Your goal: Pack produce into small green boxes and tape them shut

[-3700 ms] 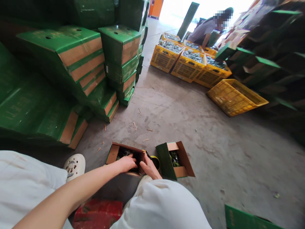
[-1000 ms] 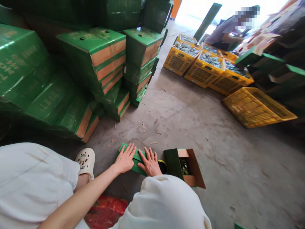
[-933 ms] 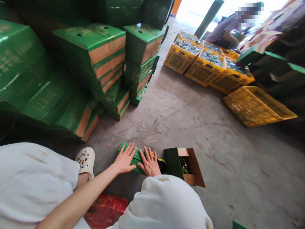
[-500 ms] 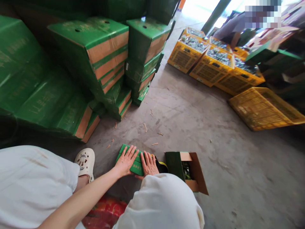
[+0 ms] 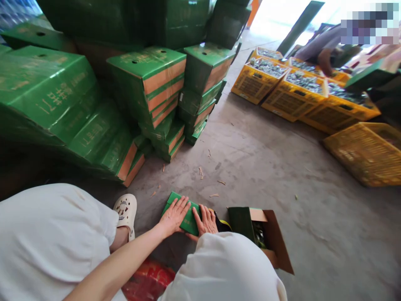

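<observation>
A closed green carton [image 5: 190,220] lies on the floor between my feet. My left hand [image 5: 176,215] rests flat on its top, fingers stretched out over the left part. On the right end of the same carton lies my right hand [image 5: 205,221], its fingers spread and slightly bent, the palm partly hidden by my knee. Just right of it stands an open green carton [image 5: 240,221] with its brown flaps raised and dark, shiny contents I cannot make out. A black and yellow item [image 5: 222,223], partly hidden, lies between the two cartons.
Stacks of green cartons [image 5: 163,67] rise at the left and ahead. Yellow crates [image 5: 293,96] filled with small packets stand at the back right, near a bent-over person. A tilted yellow basket [image 5: 366,154] lies nearer. Brown scraps [image 5: 201,172] litter the floor.
My view has swung left and up, so everything sits farther right and lower. Both hands stay on the closed carton, with only slight finger movement.
</observation>
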Action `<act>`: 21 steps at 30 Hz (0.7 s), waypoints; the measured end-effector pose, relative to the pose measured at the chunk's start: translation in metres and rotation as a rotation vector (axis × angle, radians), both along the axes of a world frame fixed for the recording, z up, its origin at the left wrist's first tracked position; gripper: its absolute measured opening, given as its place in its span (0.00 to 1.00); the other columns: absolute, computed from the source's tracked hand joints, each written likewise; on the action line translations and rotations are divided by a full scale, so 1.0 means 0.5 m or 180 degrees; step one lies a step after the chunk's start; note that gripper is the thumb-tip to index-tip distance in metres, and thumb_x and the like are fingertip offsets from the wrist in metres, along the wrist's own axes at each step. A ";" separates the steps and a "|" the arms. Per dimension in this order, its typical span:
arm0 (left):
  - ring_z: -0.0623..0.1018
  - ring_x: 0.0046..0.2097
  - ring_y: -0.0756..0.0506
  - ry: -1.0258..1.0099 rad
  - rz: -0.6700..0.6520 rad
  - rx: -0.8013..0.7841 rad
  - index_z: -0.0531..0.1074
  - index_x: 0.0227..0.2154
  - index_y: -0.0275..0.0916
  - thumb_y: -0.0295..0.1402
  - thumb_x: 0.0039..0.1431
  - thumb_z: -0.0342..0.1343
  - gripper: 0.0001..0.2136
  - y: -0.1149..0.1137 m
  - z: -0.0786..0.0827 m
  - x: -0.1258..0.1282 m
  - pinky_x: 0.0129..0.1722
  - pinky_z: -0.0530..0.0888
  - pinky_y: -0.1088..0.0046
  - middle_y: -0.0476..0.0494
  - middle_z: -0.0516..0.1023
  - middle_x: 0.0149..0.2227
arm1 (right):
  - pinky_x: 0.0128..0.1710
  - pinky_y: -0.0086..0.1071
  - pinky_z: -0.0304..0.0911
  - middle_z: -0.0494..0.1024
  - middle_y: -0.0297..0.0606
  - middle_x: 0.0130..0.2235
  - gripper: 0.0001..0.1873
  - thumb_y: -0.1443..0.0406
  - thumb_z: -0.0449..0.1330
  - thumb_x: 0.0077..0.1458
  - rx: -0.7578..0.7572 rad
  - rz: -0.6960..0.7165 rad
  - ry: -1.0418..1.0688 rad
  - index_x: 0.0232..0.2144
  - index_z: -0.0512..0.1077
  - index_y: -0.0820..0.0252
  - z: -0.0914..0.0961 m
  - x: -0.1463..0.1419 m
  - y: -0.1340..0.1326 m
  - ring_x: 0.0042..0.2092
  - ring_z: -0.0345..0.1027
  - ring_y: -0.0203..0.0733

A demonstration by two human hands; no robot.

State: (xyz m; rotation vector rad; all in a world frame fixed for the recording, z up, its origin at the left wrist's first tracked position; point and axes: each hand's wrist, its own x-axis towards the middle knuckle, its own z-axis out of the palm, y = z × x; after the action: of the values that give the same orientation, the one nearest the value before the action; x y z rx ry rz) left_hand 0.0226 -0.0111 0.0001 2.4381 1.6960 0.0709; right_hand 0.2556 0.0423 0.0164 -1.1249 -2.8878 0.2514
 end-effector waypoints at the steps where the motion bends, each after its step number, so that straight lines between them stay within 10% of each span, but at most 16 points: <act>1: 0.44 0.80 0.30 0.0006 0.0001 0.0020 0.41 0.79 0.31 0.58 0.58 0.66 0.58 -0.001 -0.006 0.000 0.77 0.50 0.47 0.25 0.39 0.80 | 0.70 0.61 0.45 0.63 0.63 0.71 0.55 0.41 0.69 0.52 -0.0013 -0.0024 0.0125 0.74 0.63 0.61 -0.005 0.000 0.000 0.71 0.53 0.72; 7: 0.43 0.80 0.30 -0.0006 -0.0110 -0.0057 0.41 0.78 0.28 0.58 0.55 0.69 0.62 0.002 -0.010 -0.004 0.77 0.53 0.48 0.23 0.40 0.79 | 0.66 0.51 0.55 0.74 0.49 0.61 0.27 0.51 0.54 0.71 -0.0032 -0.0851 0.0978 0.65 0.71 0.55 -0.036 -0.033 0.009 0.62 0.65 0.56; 21: 0.49 0.79 0.28 -0.0032 -0.0033 0.0198 0.42 0.78 0.27 0.59 0.53 0.71 0.64 -0.009 -0.009 -0.009 0.76 0.57 0.48 0.21 0.44 0.78 | 0.62 0.48 0.61 0.78 0.49 0.55 0.21 0.51 0.52 0.73 -0.0139 -0.1078 0.1153 0.56 0.73 0.58 -0.040 -0.045 0.037 0.58 0.69 0.54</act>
State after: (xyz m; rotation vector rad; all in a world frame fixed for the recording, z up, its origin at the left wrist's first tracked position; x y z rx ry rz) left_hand 0.0182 -0.0156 -0.0046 2.4861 1.7018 0.1363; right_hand 0.2329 0.0606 -0.0039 -1.3845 -2.3490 0.4516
